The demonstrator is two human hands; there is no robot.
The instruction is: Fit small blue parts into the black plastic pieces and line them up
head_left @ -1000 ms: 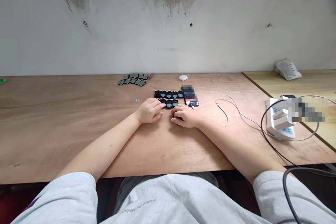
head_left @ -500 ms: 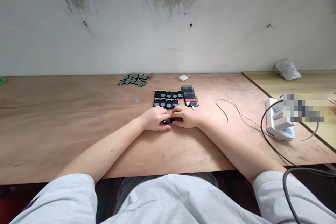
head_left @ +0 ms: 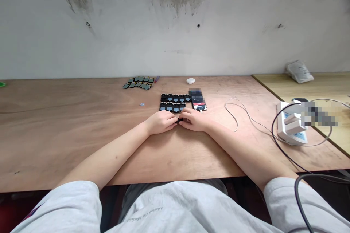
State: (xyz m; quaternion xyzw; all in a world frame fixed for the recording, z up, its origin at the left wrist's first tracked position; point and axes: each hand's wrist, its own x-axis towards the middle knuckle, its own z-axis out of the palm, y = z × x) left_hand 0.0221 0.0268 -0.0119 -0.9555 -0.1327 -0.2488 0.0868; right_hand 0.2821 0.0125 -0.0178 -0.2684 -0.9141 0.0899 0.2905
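Observation:
Between my two hands sits a small black part (head_left: 179, 120), mostly covered by fingers, so its exact kind is hidden. My left hand (head_left: 161, 122) grips it from the left with fingers bent around it. From the right, the fingers of my right hand (head_left: 193, 119) close on the same part. Just beyond the hands lie two rows of small black casings with bluish-grey panels, a back row (head_left: 175, 98) and a front row (head_left: 172, 107). The right hand is close to the front row's right end.
A phone (head_left: 198, 100) with a white cable (head_left: 235, 116) lies right of the casings. Several flat screen-like modules (head_left: 139, 83) and a screwdriver (head_left: 156, 79) lie back left, tiny pale bits (head_left: 142, 104) nearer. A white case (head_left: 190, 81) is behind; a power strip (head_left: 292, 123) stands right.
The small black part has tilted, and its bluish face no longer shows. My left thumb has drawn in beneath it, and both hands have shifted very slightly.

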